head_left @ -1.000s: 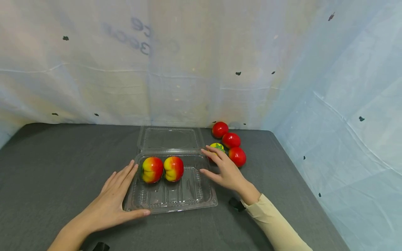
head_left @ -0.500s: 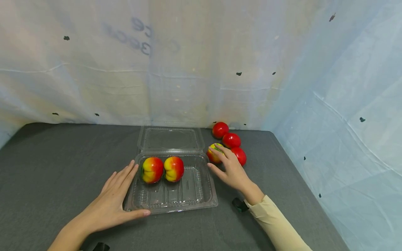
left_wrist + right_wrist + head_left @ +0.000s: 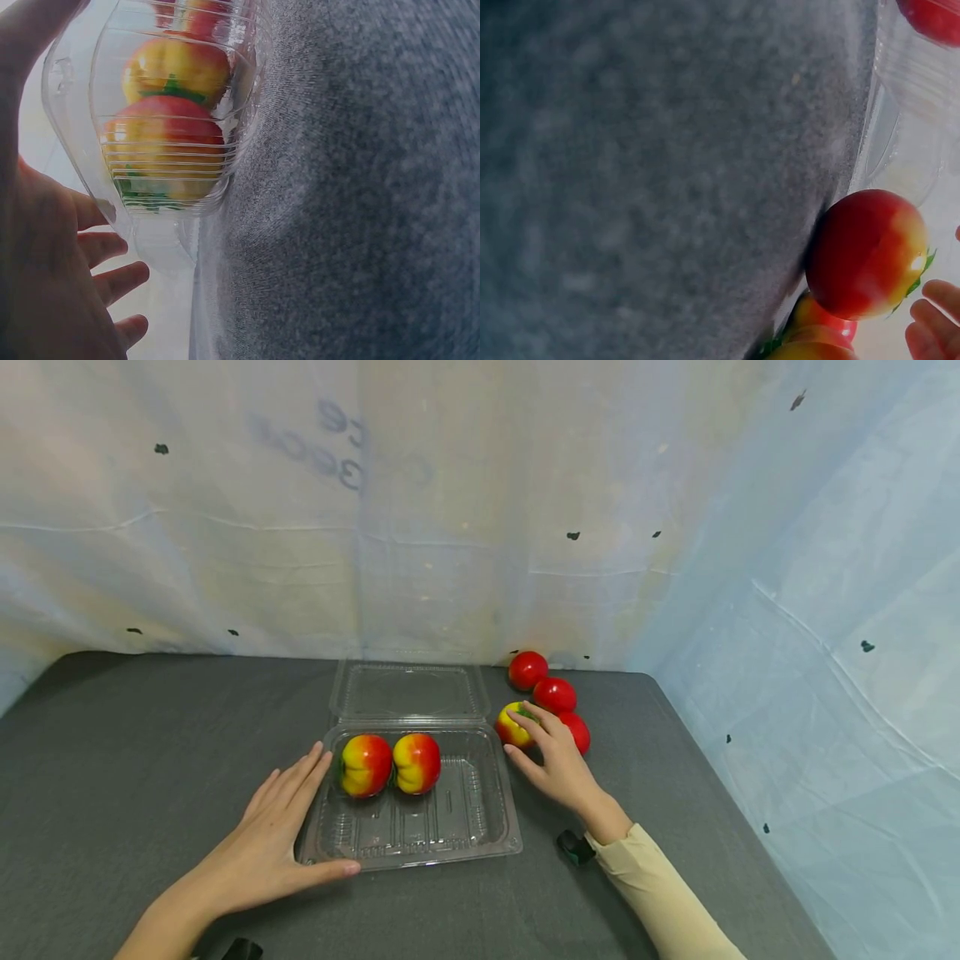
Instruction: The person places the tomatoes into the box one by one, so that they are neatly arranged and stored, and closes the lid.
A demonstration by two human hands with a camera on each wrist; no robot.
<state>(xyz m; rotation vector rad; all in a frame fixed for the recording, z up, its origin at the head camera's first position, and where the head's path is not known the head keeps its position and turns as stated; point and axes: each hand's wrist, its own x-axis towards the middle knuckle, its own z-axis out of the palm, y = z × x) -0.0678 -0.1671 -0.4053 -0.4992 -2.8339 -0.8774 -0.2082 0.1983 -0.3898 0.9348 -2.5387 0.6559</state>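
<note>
A clear plastic clamshell box [image 3: 352, 835] lies with its lid folded back on the table. Two red-and-yellow fruits with green leafy tops, a left one [image 3: 365, 766] and a right one [image 3: 417, 763], sit side by side in its tray. My left hand [image 3: 262, 847] is spread around the box's left front corner, index fingertip at the rim [image 3: 79, 161]. Another such fruit [image 3: 512, 727] stands just outside the box's right edge. Over it hovers my right hand [image 3: 558, 764], fingers relaxed; in the right wrist view its fingertips [image 3: 941, 296] look apart from the fruit [image 3: 866, 255].
Several red fruits, such as a back one [image 3: 528, 670] and a middle one [image 3: 555, 695], cluster behind the right hand. The clear lid [image 3: 408, 693] lies flat toward the back. A pale plastic sheet [image 3: 465, 527] hangs behind the dark grey table [image 3: 150, 760].
My right hand has shifted right, from beside the box's edge to over the red-and-yellow fruit outside it. The left hand and the box have stayed in place.
</note>
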